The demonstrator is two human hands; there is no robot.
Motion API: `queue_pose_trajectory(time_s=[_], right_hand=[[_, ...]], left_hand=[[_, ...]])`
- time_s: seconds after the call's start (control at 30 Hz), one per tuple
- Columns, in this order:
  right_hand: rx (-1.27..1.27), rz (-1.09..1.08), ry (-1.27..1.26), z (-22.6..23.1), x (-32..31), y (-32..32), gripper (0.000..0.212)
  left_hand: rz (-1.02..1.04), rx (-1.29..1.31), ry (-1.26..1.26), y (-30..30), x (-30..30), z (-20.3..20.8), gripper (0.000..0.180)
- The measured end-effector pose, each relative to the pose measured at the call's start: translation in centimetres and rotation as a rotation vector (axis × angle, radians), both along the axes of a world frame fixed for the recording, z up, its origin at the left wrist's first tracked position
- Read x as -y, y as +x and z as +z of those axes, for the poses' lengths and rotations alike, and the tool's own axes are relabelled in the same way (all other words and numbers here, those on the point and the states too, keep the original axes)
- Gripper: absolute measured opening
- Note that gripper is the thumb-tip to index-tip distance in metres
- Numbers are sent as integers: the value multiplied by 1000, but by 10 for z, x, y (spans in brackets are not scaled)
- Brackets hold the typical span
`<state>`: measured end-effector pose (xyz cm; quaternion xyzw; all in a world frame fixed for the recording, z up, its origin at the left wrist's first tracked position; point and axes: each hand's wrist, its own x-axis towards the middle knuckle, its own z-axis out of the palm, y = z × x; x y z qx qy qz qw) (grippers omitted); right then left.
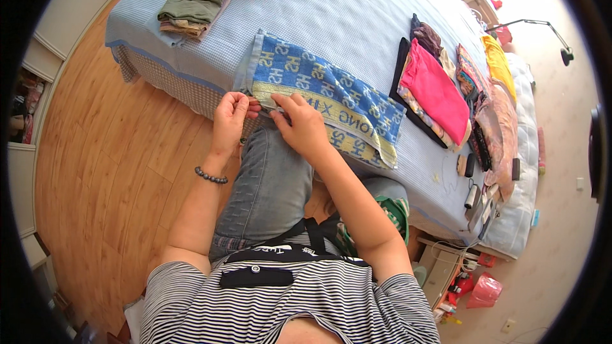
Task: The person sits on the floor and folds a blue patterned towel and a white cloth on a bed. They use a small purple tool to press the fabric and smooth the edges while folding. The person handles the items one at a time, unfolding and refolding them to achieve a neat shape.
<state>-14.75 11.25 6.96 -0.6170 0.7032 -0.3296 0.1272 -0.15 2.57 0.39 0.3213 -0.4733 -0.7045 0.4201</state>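
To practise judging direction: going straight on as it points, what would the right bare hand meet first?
Likely the patterned blue and yellow cloth towel, which the right hand may already touch; depth there is unclear.

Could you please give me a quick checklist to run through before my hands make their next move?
1. Left hand at the towel's left end: ok, fingertips together by its near corner.
2. Right hand close by: ok, just right of the left hand, at the same end.
3. Towel spread out on the bed: ok, its length runs off to the right.
4. Firm grip on the corner: cannot tell, fingers hide it.
5. Towel apart from the folded green stack: ok, bedspread shows between.
6. Towel apart from the dark cloth under the pink one: cannot tell, they lie very close.
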Motion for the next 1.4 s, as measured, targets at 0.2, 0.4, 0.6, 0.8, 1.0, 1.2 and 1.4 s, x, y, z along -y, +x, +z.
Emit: queue_pose_trajectory(time_s=[0.2,0.4,0.6,0.8,1.0,1.2,1.4], right_hand=[[-360,62,-171,-3,9,7,29],[-496,79,-229,-12,16,10,31],[-539,102,-242,-15,17,6,31],[-382,18,-196,-10,12,8,27],[98,-192,-142,-3,4,-8,27],[224,-213,-205,-8,7,-19,25],[354,-224,-126,-4,19,-16,26]], left_hand=[[-7,-32,33,1,-4,6,14],[-26,-77,72,3,-6,5,14],[-57,-104,93,1,-7,4,15],[-22,-111,141,6,-6,3,14],[57,-237,257,19,5,8,6],[53,-257,247,18,16,12,6],[55,93,-72,-10,37,33,19]])
